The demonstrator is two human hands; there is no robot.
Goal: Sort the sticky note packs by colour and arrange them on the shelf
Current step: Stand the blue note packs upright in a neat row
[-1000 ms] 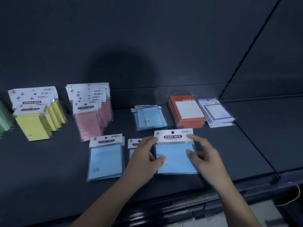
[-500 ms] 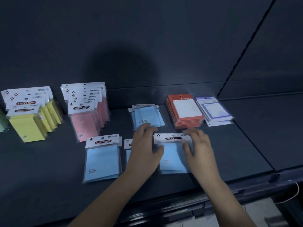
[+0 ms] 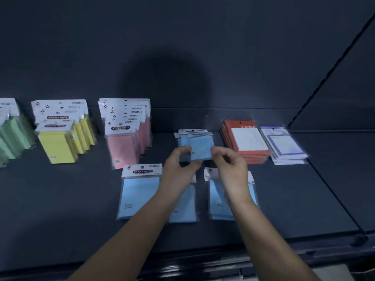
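Both grips are on the small blue pack [image 3: 199, 149] at the far middle of the shelf [image 3: 294, 199] — the left grip [image 3: 179, 166] pinches its near-left corner and the right grip [image 3: 230, 166] its near-right corner, fingers curled; whether it is lifted clear of the other blue ones beneath it I cannot tell. Nearer, three large blue packs [image 3: 140, 193] lie flat in a row, partly under the forearms; to the left stand the pink packs [image 3: 121, 147], yellow packs [image 3: 56, 147] and green packs [image 3: 12, 136]; to the right lie the red pads [image 3: 246, 141] with the purple pads [image 3: 284, 146] just beside them.

The step looks like gathering the small blue ones in with the blue group; I'd keep a pinch on each corner so the slick sleeve stays level, draw it straight toward the near row — not sideways, where the red pads sit close — and lay it square to the large packs' edges; the loose ones underneath may slide along with it.
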